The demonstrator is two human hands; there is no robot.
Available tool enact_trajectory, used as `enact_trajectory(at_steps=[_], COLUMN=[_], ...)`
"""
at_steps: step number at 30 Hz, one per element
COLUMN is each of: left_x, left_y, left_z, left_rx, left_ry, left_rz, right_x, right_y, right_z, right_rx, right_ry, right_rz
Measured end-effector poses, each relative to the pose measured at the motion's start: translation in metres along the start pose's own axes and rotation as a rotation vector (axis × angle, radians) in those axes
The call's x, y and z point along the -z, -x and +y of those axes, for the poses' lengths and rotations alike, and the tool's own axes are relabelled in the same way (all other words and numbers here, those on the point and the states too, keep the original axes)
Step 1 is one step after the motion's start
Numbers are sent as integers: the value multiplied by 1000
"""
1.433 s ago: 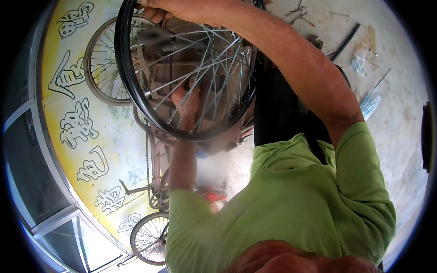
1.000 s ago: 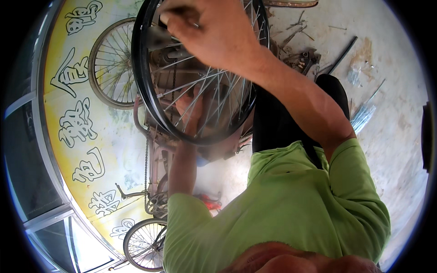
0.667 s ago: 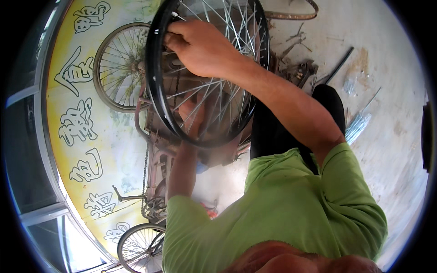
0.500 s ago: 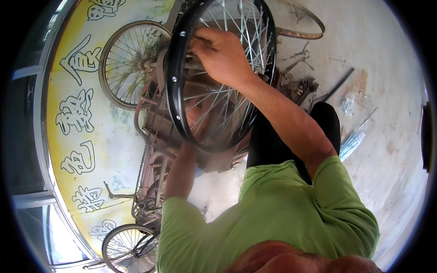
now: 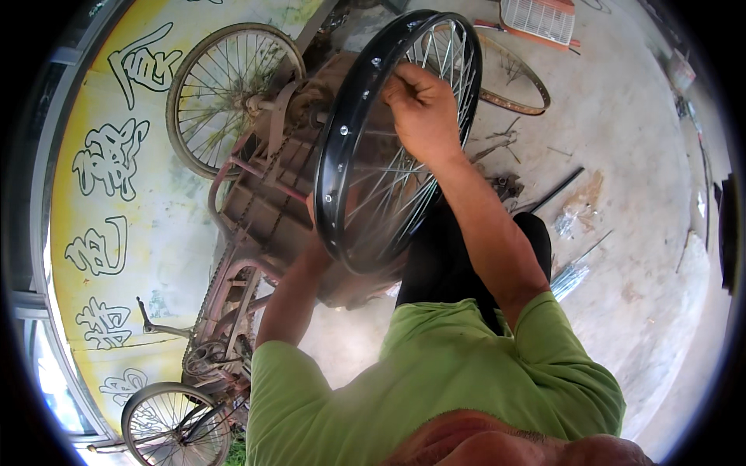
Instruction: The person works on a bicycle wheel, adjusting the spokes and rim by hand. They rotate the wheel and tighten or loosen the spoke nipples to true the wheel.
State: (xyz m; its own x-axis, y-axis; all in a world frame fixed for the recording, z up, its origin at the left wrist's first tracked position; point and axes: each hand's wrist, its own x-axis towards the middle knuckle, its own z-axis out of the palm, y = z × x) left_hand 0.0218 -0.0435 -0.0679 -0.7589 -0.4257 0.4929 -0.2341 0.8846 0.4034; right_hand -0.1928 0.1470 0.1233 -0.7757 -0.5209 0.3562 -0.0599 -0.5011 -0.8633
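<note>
A black bicycle wheel rim (image 5: pixel 336 167) laced with silver spokes stands tilted in front of me. My left hand (image 5: pixel 312 208) wraps around the lower left part of the rim, mostly hidden behind it. Fingers closed in a pinch, my right hand (image 5: pixel 426 109) reaches to the rim's inner edge on the upper side. Whatever those fingertips pinch is covered by the hand. Shiny nipple heads show in a row along the rim's outer face. Haze blurs the wheel's lower part.
A rusty cargo tricycle (image 5: pixel 256 210) lies beyond the wheel on the left, its old wheel (image 5: pixel 177 101) upright. An old bare rim (image 5: pixel 544 97), an orange-and-white crate (image 5: pixel 538 22), a dark rod (image 5: pixel 558 190) and a bundle of spokes (image 5: pixel 569 281) are on the floor at right.
The view has shifted, bringing the crate into sight. The rim appears further right and turned, with more of its outer face showing. Both hands stay at the rim.
</note>
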Motion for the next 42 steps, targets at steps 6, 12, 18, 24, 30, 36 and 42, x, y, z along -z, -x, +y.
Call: enact_trajectory(at_steps=[6,12,18,24,30,36,42], left_x=[-15,1,-1,-8,6,-32,-24], left_y=[4,3,0,2,-10,17,11], left_z=[-23,-7,-15,-14,16,-59,-42], left_rx=[-68,127,204,205,193,-108,-208], left_ry=[-142,-127,-110,-61,-54,-160,-128], left_rz=[41,-46,-158,-65,-83,70,149], right_x=[-17,6,-8,-14,3,-12,4], right_y=[2,0,2,4,-3,7,7], right_z=[17,5,21,11,24,17,6], right_rx=[61,33,99,-28,63,0,-1], right_ry=[-32,126,96,-30,50,236,63], right_rz=[206,-34,155,156,63,187,-9])
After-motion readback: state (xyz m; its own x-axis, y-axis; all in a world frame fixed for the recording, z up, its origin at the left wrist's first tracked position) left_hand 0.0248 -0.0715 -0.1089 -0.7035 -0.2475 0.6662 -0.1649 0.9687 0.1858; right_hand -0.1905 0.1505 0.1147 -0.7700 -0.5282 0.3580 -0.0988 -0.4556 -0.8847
